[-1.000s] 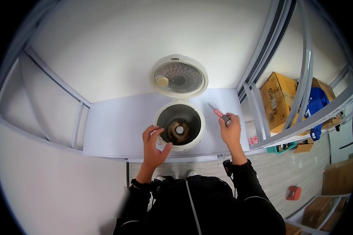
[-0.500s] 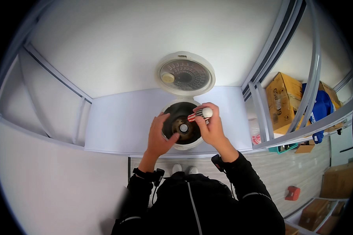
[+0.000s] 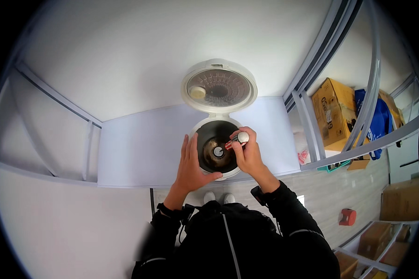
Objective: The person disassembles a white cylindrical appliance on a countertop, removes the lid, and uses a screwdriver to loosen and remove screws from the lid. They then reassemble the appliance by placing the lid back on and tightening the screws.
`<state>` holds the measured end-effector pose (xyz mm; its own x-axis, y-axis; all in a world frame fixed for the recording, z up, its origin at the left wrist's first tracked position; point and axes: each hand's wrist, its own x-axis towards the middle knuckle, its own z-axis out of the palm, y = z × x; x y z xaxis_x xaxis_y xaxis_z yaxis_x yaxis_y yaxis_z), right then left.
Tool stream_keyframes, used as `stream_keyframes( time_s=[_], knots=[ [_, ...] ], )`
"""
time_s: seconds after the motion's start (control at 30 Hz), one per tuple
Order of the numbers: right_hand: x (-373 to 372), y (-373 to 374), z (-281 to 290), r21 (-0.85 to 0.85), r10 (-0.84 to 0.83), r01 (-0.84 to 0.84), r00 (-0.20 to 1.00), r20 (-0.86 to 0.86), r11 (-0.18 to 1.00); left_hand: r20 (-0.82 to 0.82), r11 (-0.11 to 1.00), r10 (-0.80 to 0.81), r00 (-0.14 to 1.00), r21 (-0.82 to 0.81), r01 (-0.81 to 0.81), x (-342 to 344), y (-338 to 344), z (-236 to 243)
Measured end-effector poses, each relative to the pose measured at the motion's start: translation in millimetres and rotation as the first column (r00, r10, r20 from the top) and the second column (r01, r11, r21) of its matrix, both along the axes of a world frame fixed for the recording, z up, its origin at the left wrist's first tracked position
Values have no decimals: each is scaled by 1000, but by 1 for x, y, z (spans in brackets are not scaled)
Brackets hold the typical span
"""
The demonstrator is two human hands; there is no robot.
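A white rice cooker (image 3: 205, 124) stands on the pale work surface (image 3: 139, 149), its lid (image 3: 223, 90) raised behind it. Its dark inner bowl has brown stains around a round silver center piece (image 3: 219, 151). My left hand (image 3: 190, 169) is open against the cooker's left side, fingers stretched along it and thumb at the front rim. My right hand (image 3: 249, 156) grips a screwdriver (image 3: 241, 138) with a red-striped, dark-ribbed handle and white end cap. It is held over the right of the bowl, angled down toward the center; whether its tip touches cannot be made out.
Grey metal frames (image 3: 312, 130) flank the surface. Right of it are a large cardboard box (image 3: 331, 114), blue cloth (image 3: 377, 116) and a teal crate (image 3: 335, 166). A red stool (image 3: 348, 217) and more boxes (image 3: 400, 202) are on the floor at right.
My right hand has brought the screwdriver from right of the cooker into the bowl's opening. My left hand has shifted onto the cooker's side, its fingers straighter.
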<state>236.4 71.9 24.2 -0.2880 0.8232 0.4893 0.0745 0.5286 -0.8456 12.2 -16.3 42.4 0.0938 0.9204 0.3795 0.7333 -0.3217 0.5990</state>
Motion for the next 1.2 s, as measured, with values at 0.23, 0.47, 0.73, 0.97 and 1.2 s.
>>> stream_keyframes(
  time_s=[0.23, 0.47, 0.73, 0.97, 1.2],
  knots=[
    [-3, 1, 5, -24, -10, 13, 992, 129, 1000, 30, 998, 33, 999, -59, -31, 2, -1, 0],
    [-2, 2, -7, -34, 40, -37, 996, 80, 999, 70, 995, 46, 996, -89, -40, 1, -1, -3],
    [-2, 1, 0, -56, 42, -32, 979, 200, 998, 41, 999, 22, 999, -42, -21, 0, -1, -6],
    [-2, -2, 1, -71, 32, -30, 999, 19, 997, 34, 998, 14, 999, -60, -11, -1, -1, -11],
    [-3, 3, 0, -80, 58, -42, 973, 221, 996, 15, 998, 3, 1000, -70, -2, -3, 0, -12]
  ],
)
